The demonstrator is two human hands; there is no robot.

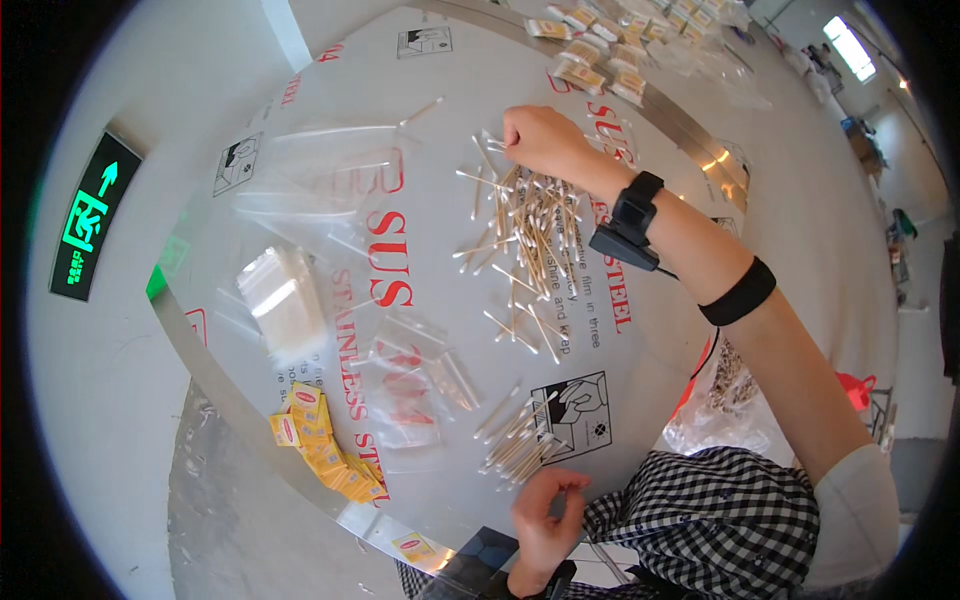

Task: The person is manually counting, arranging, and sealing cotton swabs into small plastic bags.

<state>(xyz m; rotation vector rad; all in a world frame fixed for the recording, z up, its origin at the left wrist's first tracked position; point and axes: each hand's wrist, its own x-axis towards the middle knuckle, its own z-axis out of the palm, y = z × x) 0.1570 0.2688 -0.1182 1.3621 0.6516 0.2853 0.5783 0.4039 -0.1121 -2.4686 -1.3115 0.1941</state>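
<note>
The right hand (540, 138) reaches far out over the table (300, 60), its fingers curled down and bunched together at the top edge of a big loose pile of cotton swabs (530, 225). The fingertips press into the swabs there, but I cannot tell whether any swab is actually pinched between them. The pile spreads from just under those fingers back toward the person, with stray swabs scattered to either side. A black band with a small device (630, 225) sits on that wrist, and a second black band (738, 292) wraps the forearm further up.

The left hand (545, 520) is close to the body at the near edge of the table, fingers bent and drawn together; whether it holds anything cannot be made out. Just beyond its fingertips lies a small neat bundle of swabs (518, 440). Further to the left of those fingers lie clear plastic bags (415, 375), a stack of more bags (280, 295), and a heap of small yellow packets (325, 445). Beyond the right hand's fingers, at the far edge, are rows of filled packets (610, 45).
</note>
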